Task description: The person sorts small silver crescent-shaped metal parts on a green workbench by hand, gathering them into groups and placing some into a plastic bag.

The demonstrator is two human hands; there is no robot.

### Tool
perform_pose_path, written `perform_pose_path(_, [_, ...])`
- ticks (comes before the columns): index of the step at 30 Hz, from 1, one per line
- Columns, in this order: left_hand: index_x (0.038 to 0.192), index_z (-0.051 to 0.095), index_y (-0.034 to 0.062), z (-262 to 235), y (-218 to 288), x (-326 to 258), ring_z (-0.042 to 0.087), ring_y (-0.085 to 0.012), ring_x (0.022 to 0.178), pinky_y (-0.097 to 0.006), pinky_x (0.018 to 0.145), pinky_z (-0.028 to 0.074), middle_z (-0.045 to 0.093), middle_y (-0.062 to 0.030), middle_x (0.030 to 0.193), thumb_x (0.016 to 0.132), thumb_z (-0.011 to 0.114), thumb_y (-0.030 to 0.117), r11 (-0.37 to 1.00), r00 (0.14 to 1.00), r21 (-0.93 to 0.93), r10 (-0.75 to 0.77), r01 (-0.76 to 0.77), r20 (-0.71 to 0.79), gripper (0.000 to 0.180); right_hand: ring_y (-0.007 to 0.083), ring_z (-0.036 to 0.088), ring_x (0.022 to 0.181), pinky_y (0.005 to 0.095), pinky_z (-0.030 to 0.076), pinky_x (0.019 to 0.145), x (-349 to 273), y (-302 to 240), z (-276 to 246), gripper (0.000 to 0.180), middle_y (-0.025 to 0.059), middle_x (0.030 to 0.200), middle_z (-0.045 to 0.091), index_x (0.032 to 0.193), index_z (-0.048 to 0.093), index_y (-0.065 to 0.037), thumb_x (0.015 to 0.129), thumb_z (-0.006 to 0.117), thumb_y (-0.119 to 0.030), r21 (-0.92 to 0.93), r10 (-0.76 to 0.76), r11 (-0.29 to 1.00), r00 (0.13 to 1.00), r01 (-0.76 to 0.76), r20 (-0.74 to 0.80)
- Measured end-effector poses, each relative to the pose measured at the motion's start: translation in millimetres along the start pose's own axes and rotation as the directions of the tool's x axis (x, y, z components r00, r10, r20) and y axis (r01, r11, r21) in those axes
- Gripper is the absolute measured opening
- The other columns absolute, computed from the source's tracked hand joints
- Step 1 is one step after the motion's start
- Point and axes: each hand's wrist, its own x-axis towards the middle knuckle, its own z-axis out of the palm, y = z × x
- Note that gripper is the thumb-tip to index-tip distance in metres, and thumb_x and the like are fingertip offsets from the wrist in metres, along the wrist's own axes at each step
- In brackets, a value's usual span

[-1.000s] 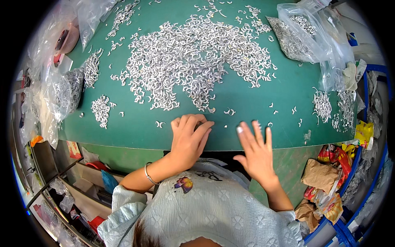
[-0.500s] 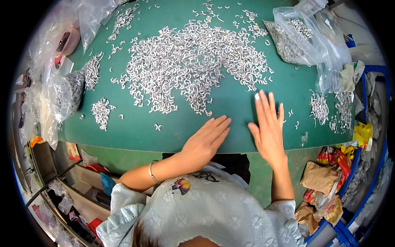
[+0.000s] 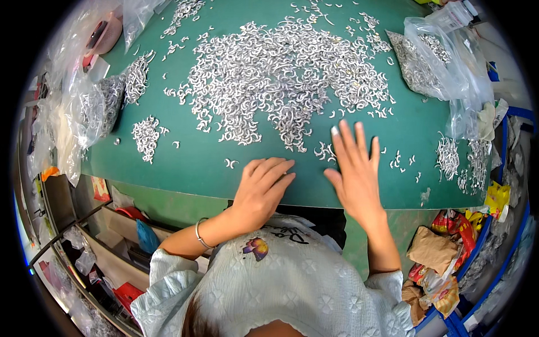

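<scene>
A wide heap of small silver crescent-shaped metal pieces (image 3: 269,73) is spread over the green tabletop (image 3: 196,180). My right hand (image 3: 356,174) lies flat just below the heap's near right side, fingers spread and thumb out. Several loose crescent pieces (image 3: 324,151) lie against its index finger and thumb. Close to the table's front edge is my left hand (image 3: 259,188), palm down, with its fingers slightly bent and a little apart; the space beneath its palm is hidden. A pair of crescent pieces (image 3: 231,163) rests to the left of it.
Smaller piles of metal pieces sit at the left (image 3: 147,137) and right (image 3: 447,157). Filled clear plastic bags stand at the left (image 3: 92,106) and far right (image 3: 429,62). A pink basket (image 3: 106,33) is at the far left. Crumpled packaging (image 3: 432,250) lies below the right edge.
My right hand has moved left relative to the heap, and several crescent pieces now lie beside its thumb. My left hand has drawn back toward the front edge, its fingers more bent.
</scene>
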Motion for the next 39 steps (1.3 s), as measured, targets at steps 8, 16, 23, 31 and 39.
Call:
perform_pose_path(8, [0.108,0.064,0.0049,-12,-10,-13,0.055,-0.0269,0.098,-0.04,0.084,0.035,0.058,-0.008,0.105,0.072,0.069,-0.004,0.984,0.984,0.099,-0.139,0.151,-0.114,0.037,0.039,0.018,0.142,0.0684,0.014,0.106,-24,-29,3,0.073,0.0151,0.153,0.025,0.139,0.042,-0.003,0.077,0.072,-0.028,0.027,0.026,0.999,0.996,-0.028,0.085])
perform_pose_path(16, [0.118,0.06,0.0073,8,11,7,0.05,-0.0275,0.104,-0.041,0.086,0.032,0.054,-0.008,0.113,0.076,0.074,0.012,0.993,0.993,0.025,-0.115,0.116,-0.036,0.045,0.0353,0.025,0.141,0.0678,0.012,0.105,-38,-21,2,0.052,0.0101,0.148,0.036,0.134,0.051,-0.011,0.084,0.064,-0.019,0.034,0.076,0.997,0.996,-0.074,-0.045])
perform_pose_path(23, [0.111,0.061,0.0079,11,4,8,0.05,-0.0268,0.102,-0.041,0.084,0.032,0.054,-0.0075,0.109,0.076,0.072,0.007,0.993,0.993,0.057,-0.099,0.103,-0.068,0.037,0.033,0.042,0.13,0.0593,0.017,0.106,-42,-14,9,0.027,0.0085,0.131,0.055,0.108,0.068,-0.011,0.081,0.068,-0.012,0.07,0.099,0.994,0.953,-0.082,-0.288])
perform_pose_path(31, [0.114,0.059,0.0062,-1,12,10,0.052,-0.0243,0.095,-0.036,0.081,0.037,0.056,-0.0075,0.104,0.076,0.072,0.003,0.986,0.986,-0.063,-0.161,0.157,-0.05,0.04,0.0285,0.05,0.121,0.056,0.016,0.107,-20,-9,17,0.01,0.0021,0.112,0.063,0.084,0.066,-0.011,0.076,0.07,-0.007,0.077,-0.004,0.996,0.92,0.038,-0.392])
perform_pose_path(39, [0.101,0.066,-0.0003,-8,11,1,0.065,-0.0255,0.084,-0.033,0.071,0.054,0.065,-0.014,0.099,0.077,0.069,-0.005,0.925,0.981,-0.366,-0.154,0.1,-0.12,0.025,0.0281,0.055,0.114,0.0526,0.019,0.107,-12,-49,8,0.012,0.005,0.103,0.066,0.086,0.067,-0.007,0.075,0.071,-0.004,0.345,-0.022,0.925,0.928,0.161,-0.372])
